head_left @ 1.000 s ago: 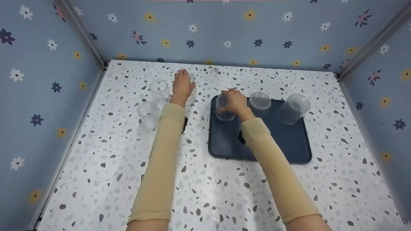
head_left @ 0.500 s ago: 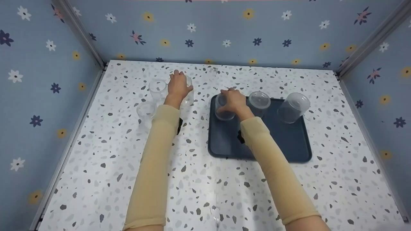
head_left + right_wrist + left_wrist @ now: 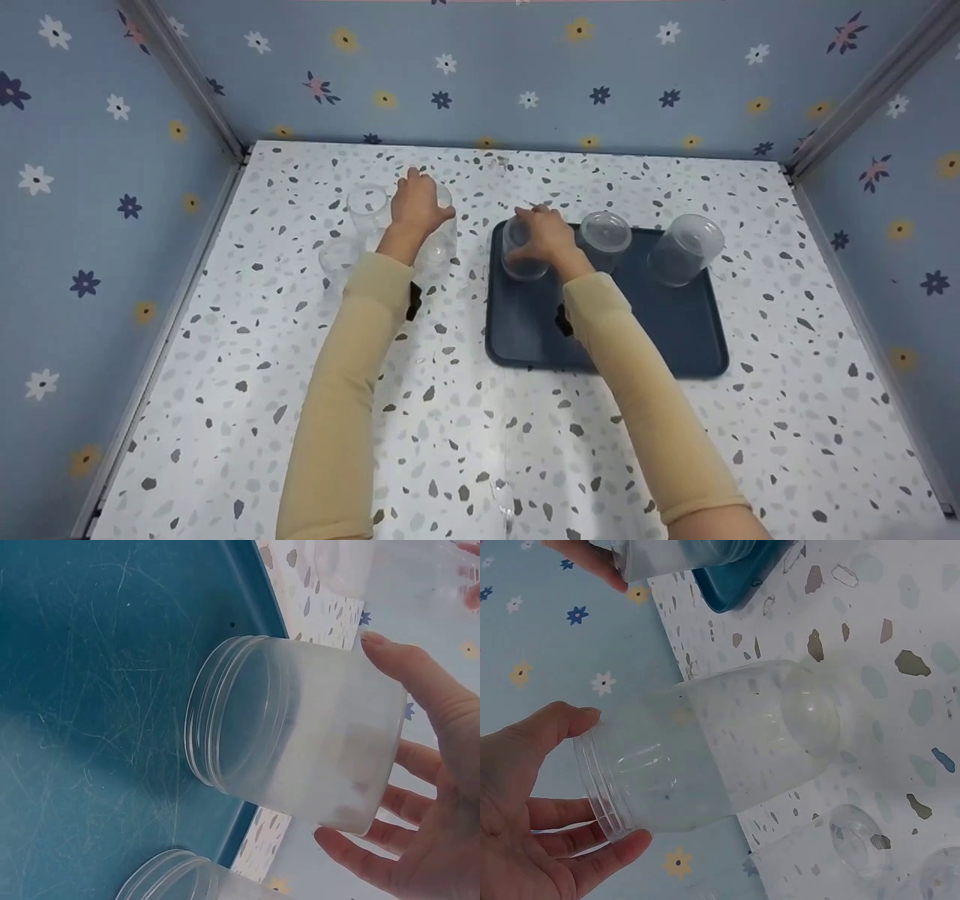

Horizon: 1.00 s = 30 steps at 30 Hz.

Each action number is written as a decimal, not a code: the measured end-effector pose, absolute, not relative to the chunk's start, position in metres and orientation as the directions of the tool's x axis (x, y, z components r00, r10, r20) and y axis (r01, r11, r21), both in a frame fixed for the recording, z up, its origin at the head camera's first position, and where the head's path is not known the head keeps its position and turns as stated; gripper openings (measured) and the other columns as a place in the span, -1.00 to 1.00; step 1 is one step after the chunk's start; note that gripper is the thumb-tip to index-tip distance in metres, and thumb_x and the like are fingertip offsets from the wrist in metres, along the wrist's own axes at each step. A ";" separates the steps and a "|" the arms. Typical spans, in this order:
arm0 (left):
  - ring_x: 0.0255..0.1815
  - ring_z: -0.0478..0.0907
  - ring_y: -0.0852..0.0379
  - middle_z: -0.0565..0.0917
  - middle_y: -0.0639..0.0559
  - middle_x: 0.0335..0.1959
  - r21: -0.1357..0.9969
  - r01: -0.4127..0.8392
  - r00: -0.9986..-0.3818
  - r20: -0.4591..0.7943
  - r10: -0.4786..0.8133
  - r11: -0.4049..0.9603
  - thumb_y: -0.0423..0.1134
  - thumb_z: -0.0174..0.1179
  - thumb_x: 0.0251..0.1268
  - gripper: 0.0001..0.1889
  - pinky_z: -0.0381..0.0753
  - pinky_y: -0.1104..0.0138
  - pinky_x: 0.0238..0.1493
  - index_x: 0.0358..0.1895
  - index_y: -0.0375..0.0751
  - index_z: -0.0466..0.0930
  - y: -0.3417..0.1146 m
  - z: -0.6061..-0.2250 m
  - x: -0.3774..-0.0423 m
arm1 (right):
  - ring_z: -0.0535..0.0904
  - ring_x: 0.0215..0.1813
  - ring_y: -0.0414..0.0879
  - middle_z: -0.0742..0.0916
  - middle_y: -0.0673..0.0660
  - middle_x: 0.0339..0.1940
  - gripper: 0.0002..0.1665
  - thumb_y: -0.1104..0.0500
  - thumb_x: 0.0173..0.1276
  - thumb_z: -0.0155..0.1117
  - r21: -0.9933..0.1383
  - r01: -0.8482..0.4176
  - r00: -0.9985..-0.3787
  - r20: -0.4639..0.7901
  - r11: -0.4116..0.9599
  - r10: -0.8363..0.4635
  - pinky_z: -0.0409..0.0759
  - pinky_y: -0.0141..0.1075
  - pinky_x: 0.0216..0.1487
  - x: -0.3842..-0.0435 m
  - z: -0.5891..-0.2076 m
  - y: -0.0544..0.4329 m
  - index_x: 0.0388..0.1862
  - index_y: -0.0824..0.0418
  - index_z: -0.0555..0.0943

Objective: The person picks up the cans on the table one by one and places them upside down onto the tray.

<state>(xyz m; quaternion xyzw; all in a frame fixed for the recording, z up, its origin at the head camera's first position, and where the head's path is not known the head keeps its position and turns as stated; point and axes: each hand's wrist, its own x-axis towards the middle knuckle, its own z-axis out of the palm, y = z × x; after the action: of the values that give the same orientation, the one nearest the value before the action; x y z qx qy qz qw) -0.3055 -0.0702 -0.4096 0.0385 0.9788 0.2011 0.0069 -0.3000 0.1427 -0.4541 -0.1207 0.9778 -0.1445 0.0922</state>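
My left hand (image 3: 417, 208) grips a clear plastic jar (image 3: 712, 750) by its threaded rim, fingers and thumb on opposite sides. The jar stands mouth up, its base at the speckled table, left of the tray. My right hand (image 3: 547, 234) holds another clear jar (image 3: 315, 727) around its base end. That one is upside down, its threaded mouth on the dark blue tray (image 3: 525, 341) near the back left corner. Two more inverted jars, a middle jar (image 3: 606, 234) and a right-hand jar (image 3: 686, 251), stand along the tray's back edge.
Left of my left hand stand more clear jars, among them a back jar (image 3: 366, 206) and a nearer jar (image 3: 337, 259), partly hidden by my arm. A flowered blue wall (image 3: 495, 67) closes off the table's (image 3: 465, 420) far edge, with side panels left and right.
My left hand has shifted slightly left and back towards me with its jar, closer to the other jars on that side. The right hand keeps its place on the tray's jar.
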 end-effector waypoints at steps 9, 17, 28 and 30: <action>-0.19 0.43 -0.13 0.40 -0.33 -0.03 0.425 0.104 -0.994 0.029 0.101 0.899 -0.06 0.26 -0.03 -0.62 0.49 0.14 -0.19 -0.54 -0.38 0.47 -0.068 -0.400 -0.292 | 0.11 0.29 0.21 0.21 0.30 0.31 0.18 -0.18 -0.19 0.45 -0.380 -0.170 -0.952 -0.174 0.909 -0.251 0.29 0.02 0.12 -0.297 -0.450 0.146 0.38 0.14 0.09; -0.19 0.43 -0.12 0.39 -0.30 -0.06 0.470 0.184 -0.983 0.084 0.164 0.863 -0.02 0.19 0.03 -0.47 0.48 0.15 -0.17 -0.17 -0.52 0.48 -0.064 -0.397 -0.275 | 0.11 0.30 0.18 0.17 0.32 0.32 0.16 -0.16 -0.23 0.48 -0.492 -0.153 -0.973 -0.078 0.857 -0.219 0.19 0.00 0.20 -0.286 -0.441 0.150 0.35 0.17 0.16; -0.10 0.41 -0.11 0.41 -0.27 -0.07 0.515 0.249 -0.968 0.166 0.190 0.820 -0.02 0.19 0.03 -0.41 0.45 0.15 -0.08 -0.02 -0.51 0.44 -0.064 -0.399 -0.260 | 0.15 0.29 0.13 0.21 0.32 0.30 -0.12 -0.11 0.05 0.31 -0.663 -0.227 -0.962 0.041 0.713 -0.269 0.17 -0.05 0.21 -0.265 -0.439 0.154 0.29 0.24 0.25; -0.06 0.41 -0.11 0.41 -0.27 -0.05 0.524 0.251 -0.967 0.170 0.188 0.814 -0.02 0.19 0.03 -0.39 0.43 0.16 -0.04 0.02 -0.50 0.42 -0.066 -0.400 -0.257 | 0.17 0.28 0.13 0.24 0.32 0.29 -0.16 -0.10 0.09 0.28 -0.674 -0.252 -0.957 0.068 0.694 -0.282 0.18 -0.05 0.21 -0.261 -0.440 0.155 0.28 0.24 0.27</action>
<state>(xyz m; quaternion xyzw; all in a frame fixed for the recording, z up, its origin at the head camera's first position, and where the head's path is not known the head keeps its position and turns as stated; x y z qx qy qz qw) -0.2571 -0.0656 -0.4001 0.1155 0.9507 0.2825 -0.0553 -0.2609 0.1551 -0.4402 -0.1452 0.9202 -0.3630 0.0204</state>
